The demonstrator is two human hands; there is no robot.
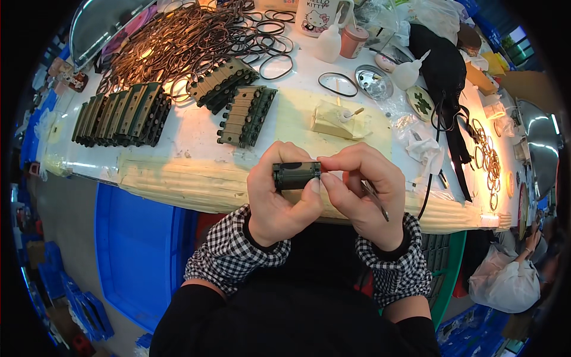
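Left hand (272, 206) holds green part (297, 177)

The part (295, 177) is green and tan, the sleeves (223, 253) checked.

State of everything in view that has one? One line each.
Left hand: gripping the green-brown part.
Green-brown part: held, lying crosswise.
Right hand: fingertips at that part's right end.
Metal tool: slanting, in right hand.
Dark loops: heaped, some separate.
White squeeze bottle: upright.
Blue bin: open-topped.
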